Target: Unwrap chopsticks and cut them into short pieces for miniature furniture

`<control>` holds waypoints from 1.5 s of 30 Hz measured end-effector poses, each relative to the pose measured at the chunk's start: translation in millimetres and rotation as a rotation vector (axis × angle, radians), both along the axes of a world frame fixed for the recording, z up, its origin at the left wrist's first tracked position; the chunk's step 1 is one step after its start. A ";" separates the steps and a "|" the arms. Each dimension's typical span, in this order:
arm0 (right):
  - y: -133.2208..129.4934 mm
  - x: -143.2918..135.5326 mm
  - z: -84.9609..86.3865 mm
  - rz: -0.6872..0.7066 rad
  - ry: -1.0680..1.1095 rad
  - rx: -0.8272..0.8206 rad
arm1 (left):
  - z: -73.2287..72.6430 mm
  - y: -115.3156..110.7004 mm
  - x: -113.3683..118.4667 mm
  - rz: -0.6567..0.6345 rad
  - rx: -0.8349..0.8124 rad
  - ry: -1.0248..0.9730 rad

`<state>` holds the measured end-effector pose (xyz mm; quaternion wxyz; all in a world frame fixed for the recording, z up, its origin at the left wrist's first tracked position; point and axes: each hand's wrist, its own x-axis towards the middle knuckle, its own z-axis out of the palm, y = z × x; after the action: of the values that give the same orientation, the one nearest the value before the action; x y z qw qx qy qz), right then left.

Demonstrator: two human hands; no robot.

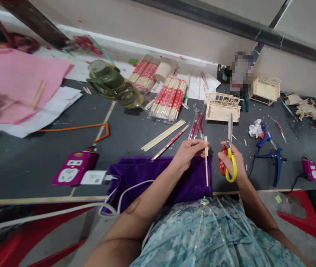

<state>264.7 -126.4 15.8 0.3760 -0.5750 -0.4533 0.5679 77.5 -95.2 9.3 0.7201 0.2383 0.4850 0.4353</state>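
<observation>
Between the fingers of my left hand (193, 151) is a pale wooden chopstick (206, 168), pointing down over a purple cloth (135, 168); a shorter piece seems to lie against its top. My right hand (238, 159) is closed on scissors (229, 146) with red and yellow handles, blades pointing up and away from me. Loose chopsticks (163, 135) and one in a red-printed wrapper (170, 142) lie left of my left hand. Beyond my hands stands a small stick-built model (221, 109), like a bench or bed with a railing.
Bundles of wrapped chopsticks (169, 98) and a green bottle (113, 83) stand at the back. A second stick model (266, 89) is at the back right. Blue glue gun (264, 137), blue cutter (276, 165) and crumpled paper (255, 128) lie right. A purple power socket (76, 168) is left.
</observation>
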 end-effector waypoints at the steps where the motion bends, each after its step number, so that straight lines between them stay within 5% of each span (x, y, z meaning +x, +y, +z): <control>1: -0.4 3.0 -2.9 -0.007 -0.029 0.004 | -1.7 0.4 -0.9 0.001 -0.014 -0.008; 10: -4.5 31.5 -17.3 0.180 -0.193 0.158 | 1.7 -0.8 -10.0 -0.148 0.045 0.029; 17: -5.1 43.7 18.8 0.496 -0.653 0.284 | 20.4 -7.5 -17.4 -0.362 0.389 0.180; 23: -4.9 42.9 36.7 0.608 -0.736 0.333 | 37.2 -6.4 -24.8 -0.482 0.595 0.328; 39: -10.1 48.3 29.3 0.661 -0.788 0.313 | 35.5 -11.6 -27.7 -0.586 0.520 0.318; 45: -9.6 47.6 6.6 0.307 -0.804 0.291 | 23.0 -13.3 -27.2 -0.409 0.335 0.272</control>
<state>312.3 -136.0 22.4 0.1585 -0.6170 -0.7185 0.2792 50.3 -108.5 32.4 0.6719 0.5029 0.4403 0.3190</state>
